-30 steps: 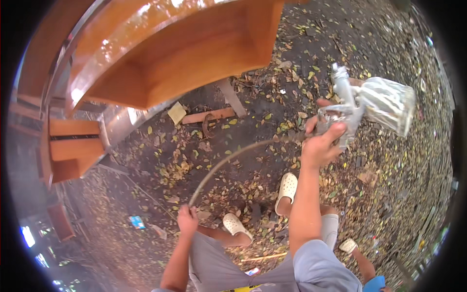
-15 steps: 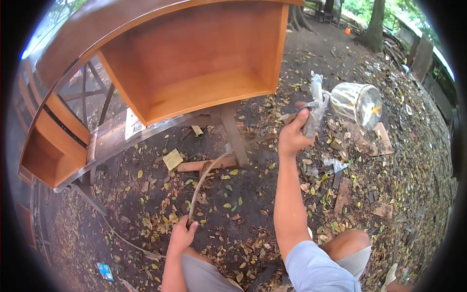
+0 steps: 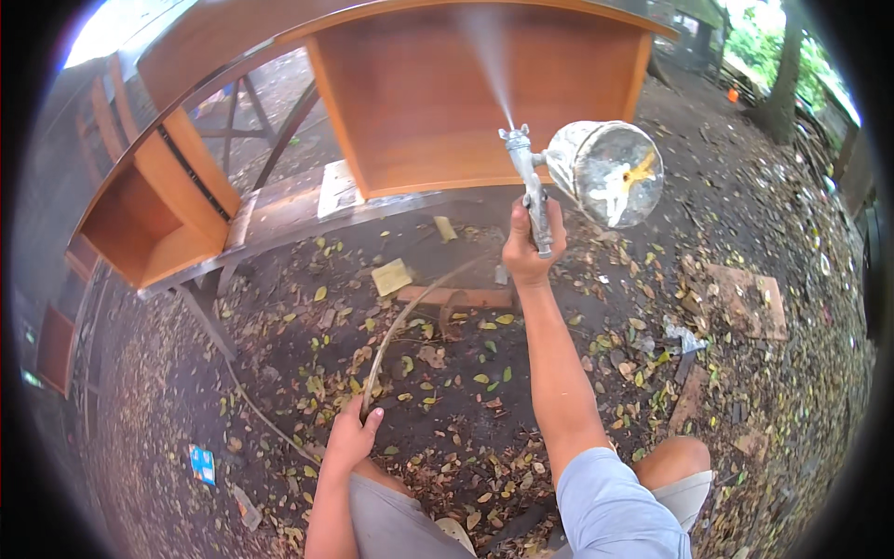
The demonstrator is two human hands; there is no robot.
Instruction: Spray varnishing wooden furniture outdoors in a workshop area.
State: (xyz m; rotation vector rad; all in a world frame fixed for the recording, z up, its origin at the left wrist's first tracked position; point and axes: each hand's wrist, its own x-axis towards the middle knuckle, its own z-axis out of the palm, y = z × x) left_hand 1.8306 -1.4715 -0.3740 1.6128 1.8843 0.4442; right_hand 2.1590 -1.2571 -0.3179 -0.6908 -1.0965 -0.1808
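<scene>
My right hand (image 3: 534, 244) is closed round the handle of a metal spray gun (image 3: 528, 172), which points away from me. A paint-smeared round cup (image 3: 610, 172) is joined to its right side. Pale mist (image 3: 494, 65) fans from the nozzle toward the inside of an open orange-brown wooden drawer (image 3: 466, 121), whose open side faces me. Lower down, my left hand (image 3: 354, 433) grips a thin tan hose (image 3: 396, 331). The hose curves up toward the gun; its upper end blurs out near my right wrist.
A smaller wooden drawer (image 3: 154, 219) rests at the left on the long bench (image 3: 289, 200) that also carries the big one. Leaf-strewn dirt holds a reddish plank (image 3: 461, 297), a yellowish block (image 3: 391, 277), flat boards (image 3: 745, 298) and a blue packet (image 3: 201, 464). A tree (image 3: 780, 84) stands far right.
The spray gun has swung left and now points into the big drawer, with mist coming out. The view has shifted left, so the drawers sit further right. My left hand keeps hold of the hose.
</scene>
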